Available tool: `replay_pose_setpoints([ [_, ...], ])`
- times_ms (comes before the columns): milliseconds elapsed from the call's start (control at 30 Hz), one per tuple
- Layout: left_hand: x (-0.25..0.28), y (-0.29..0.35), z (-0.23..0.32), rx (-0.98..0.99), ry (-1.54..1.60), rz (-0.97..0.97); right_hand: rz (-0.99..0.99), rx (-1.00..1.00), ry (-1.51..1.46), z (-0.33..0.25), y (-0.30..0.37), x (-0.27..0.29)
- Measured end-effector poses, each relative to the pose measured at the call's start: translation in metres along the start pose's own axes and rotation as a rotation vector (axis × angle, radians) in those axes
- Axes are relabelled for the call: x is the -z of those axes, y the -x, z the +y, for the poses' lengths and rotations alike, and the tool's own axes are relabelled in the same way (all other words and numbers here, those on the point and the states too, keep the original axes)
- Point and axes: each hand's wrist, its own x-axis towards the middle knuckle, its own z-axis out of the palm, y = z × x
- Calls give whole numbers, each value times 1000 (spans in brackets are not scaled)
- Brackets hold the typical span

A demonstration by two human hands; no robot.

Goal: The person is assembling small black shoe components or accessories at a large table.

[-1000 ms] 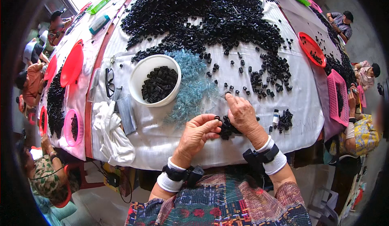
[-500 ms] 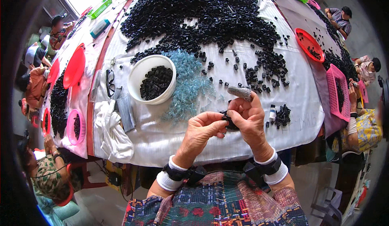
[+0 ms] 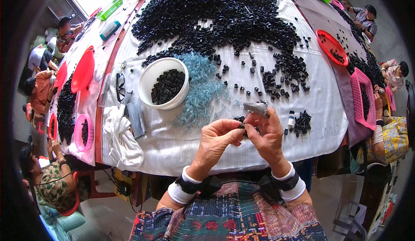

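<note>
Over the near part of the white-covered table, my left hand (image 3: 219, 139) is closed in a pinch on a small black plastic part, mostly hidden by the fingertips. Close against it, my right hand (image 3: 269, 136) pinches with thumb and index finger; what these fingertips hold is too small to make out. A grey cover (image 3: 256, 108) sits on a finger of the right hand. Just beneath and behind the fingers lie a few black parts (image 3: 239, 118). Beyond my left hand spread small clear-blue pieces (image 3: 199, 96), beside a white bowl (image 3: 185, 89) holding black parts.
A large heap of black parts (image 3: 203, 20) covers the far table. Right of my hands are a small bottle (image 3: 291, 120) and a little black pile (image 3: 302, 123). At left lie glasses (image 3: 120, 87) and a white cloth (image 3: 120, 139). Co-workers sit along both sides.
My hands stay together, fingertips shifting slightly; the grey-covered finger has tilted a little. The view has moved slightly, and the table things appear shifted right and down.
</note>
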Motion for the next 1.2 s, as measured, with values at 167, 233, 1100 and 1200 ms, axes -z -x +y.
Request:
replay_pose_setpoints([
  [167,1,-2,-3,6,-11,4,19,137,235,-1,0,2],
  [233,1,-2,-2,11,-2,-1,12,140,250,-4,-1,1],
  [1100,17,-9,0,48,64,108,225,69,444,4,-20,29],
  [1200,22,-11,-2,79,103,104,204,-48,515,13,-22,42],
])
